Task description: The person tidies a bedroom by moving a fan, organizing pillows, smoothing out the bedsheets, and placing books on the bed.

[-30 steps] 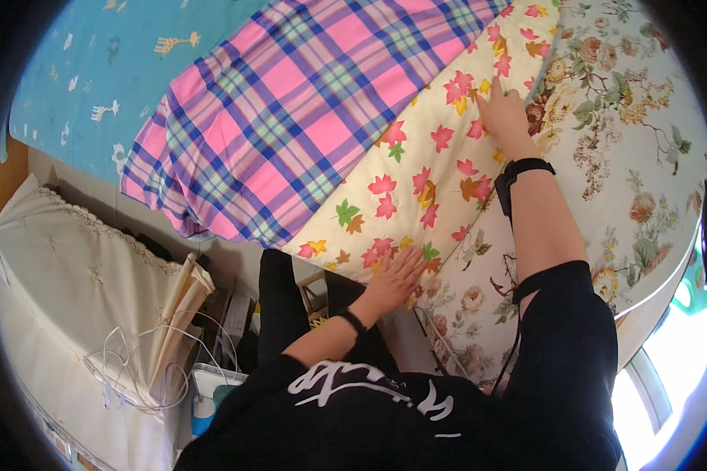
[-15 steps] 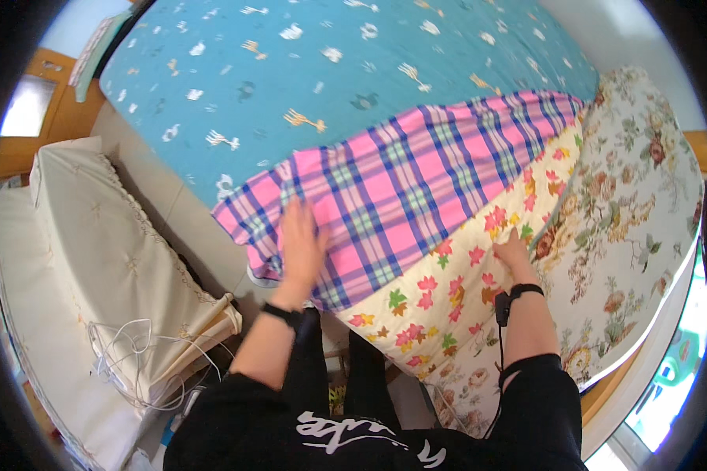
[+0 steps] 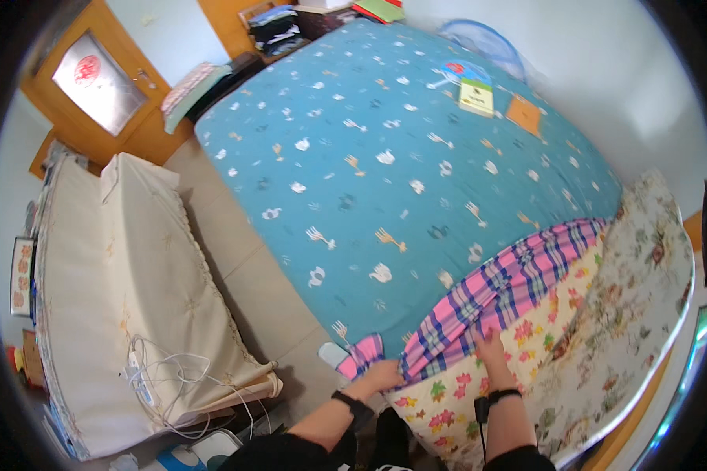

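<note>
A pink and blue plaid cloth (image 3: 503,286) lies folded back along the near end of a bed covered by a blue patterned sheet (image 3: 401,157). Under the plaid lies a cream sheet with coloured leaf prints (image 3: 542,337), and beside it a floral quilt (image 3: 644,314). My left hand (image 3: 381,375) grips the bunched near corner of the plaid cloth at the bed's edge. My right hand (image 3: 491,345) presses flat on the plaid cloth's lower edge where it meets the leaf-print sheet. Both wrists wear dark bands.
A cream-covered sofa (image 3: 126,298) with white cables (image 3: 165,377) on it stands left of the bed, across a strip of tiled floor (image 3: 243,267). A booklet (image 3: 475,96), a round fan (image 3: 479,39) and an orange card (image 3: 524,114) lie at the bed's far end. Wooden furniture (image 3: 118,94) stands beyond.
The view has swung up to take in the whole bed. The plaid cloth has been pulled back toward me into a narrow band, baring the blue sheet. My left hand moved down to its corner.
</note>
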A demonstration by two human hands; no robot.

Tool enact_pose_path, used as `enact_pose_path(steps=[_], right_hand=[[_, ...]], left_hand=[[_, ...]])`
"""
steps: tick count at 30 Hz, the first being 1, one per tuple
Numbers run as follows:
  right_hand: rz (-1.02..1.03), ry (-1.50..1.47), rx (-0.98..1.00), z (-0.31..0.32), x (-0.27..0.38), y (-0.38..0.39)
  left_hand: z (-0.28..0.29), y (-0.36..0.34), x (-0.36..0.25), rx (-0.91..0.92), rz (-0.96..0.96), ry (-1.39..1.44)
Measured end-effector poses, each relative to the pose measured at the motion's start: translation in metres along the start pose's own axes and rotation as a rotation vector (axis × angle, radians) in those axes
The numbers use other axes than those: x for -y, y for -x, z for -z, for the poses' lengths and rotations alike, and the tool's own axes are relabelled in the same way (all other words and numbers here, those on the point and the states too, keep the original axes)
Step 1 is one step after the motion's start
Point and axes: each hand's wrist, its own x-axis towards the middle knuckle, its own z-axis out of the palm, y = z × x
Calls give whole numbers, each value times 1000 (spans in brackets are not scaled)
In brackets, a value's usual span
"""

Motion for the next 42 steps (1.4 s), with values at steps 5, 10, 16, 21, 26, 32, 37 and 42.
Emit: enact_pose_path(steps=[5,10,16,21,26,32,37,42], right_hand=[[-244,-160,-154,-6,116,-30],[-195,457,-303,75,125,-49],[-262,1052,-138,89,114,-33],[-362,1180,-146,105,62,-38],[-302,877,-361,169,-24,-65],[-139,214,-373,237,6,-120],[8,895,-249,248,115,-92],[95,1314,-51,313,111,-51]], left_hand=[[-116,110,-39,190,-119,58],[-155,135,-92,226,-298,-39],[-205,126,-88,270,-431,-144],[-238,118,-64,342,-234,103],[-249,109,-57,199,32,168],[-199,99,-90,216,-25,83],[-196,112,-96,249,-267,-111],[-192,117,-115,387,-282,91]])
